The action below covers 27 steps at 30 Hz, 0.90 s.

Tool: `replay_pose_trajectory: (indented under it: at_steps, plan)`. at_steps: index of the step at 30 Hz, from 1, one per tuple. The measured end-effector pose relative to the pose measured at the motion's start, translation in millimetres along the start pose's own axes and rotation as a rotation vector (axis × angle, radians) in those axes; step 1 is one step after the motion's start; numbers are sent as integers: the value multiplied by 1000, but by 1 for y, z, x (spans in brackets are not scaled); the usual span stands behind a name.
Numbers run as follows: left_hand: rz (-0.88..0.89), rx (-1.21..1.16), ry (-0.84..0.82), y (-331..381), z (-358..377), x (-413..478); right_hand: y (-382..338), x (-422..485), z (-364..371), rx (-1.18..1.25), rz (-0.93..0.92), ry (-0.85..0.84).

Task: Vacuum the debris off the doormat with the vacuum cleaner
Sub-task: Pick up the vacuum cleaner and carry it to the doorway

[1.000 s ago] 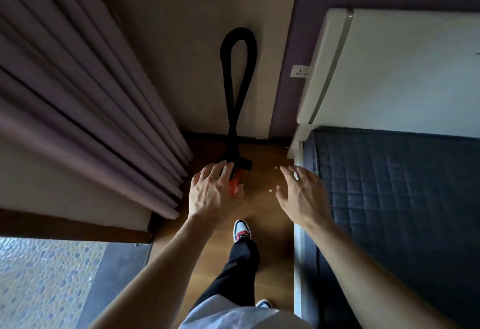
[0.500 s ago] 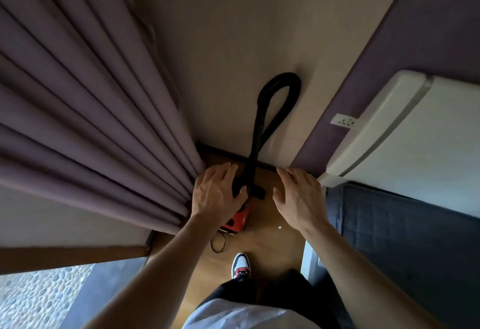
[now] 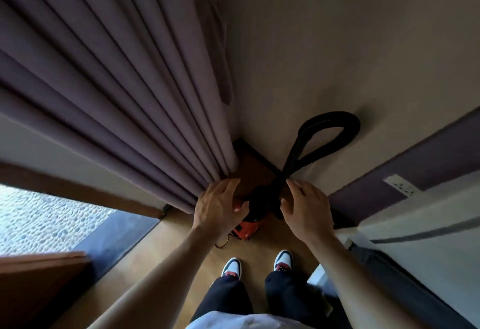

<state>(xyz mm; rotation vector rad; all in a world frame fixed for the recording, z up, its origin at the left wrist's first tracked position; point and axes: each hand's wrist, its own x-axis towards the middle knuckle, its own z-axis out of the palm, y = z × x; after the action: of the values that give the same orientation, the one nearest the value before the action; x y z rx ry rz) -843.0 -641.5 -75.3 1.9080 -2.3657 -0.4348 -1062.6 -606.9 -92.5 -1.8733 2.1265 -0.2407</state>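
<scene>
A small red-and-black vacuum cleaner (image 3: pixel 246 230) stands on the wooden floor in the corner by the wall. Its black hose (image 3: pixel 330 133) loops up against the beige wall. My left hand (image 3: pixel 219 206) hovers over the vacuum's left side with fingers spread, close to its black top. My right hand (image 3: pixel 306 211) is on the right side, fingers apart, just beside the hose where it meets the body. Neither hand grips anything. No doormat shows in this view.
Purple curtains (image 3: pixel 117 94) hang at the left, touching the floor beside the vacuum. A white bed frame (image 3: pixel 428 250) and dark mattress edge lie at the right. A wall socket (image 3: pixel 400 185) sits on the purple wall. My two shoes (image 3: pixel 259 265) stand just behind the vacuum. A thin cord (image 3: pixel 223 243) trails beside it.
I have stepped closer to the corner and the view has tilted up. Both hands have closed in on the vacuum, the right one now beside the hose.
</scene>
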Motion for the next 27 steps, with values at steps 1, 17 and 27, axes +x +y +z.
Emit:
replay_pose_trajectory:
  at_steps: [1, 17, 27]
  plan:
    - [-26, -15, 1, 2, 6, -2, 5, 3, 3, 6, -14, -23]
    - [-179, -193, 48, -2, 135, -1, 71, 38, 106, -28, -93, -136]
    - [-130, -240, 31, -38, 317, 52, 147, 88, 263, -17, -69, -117]
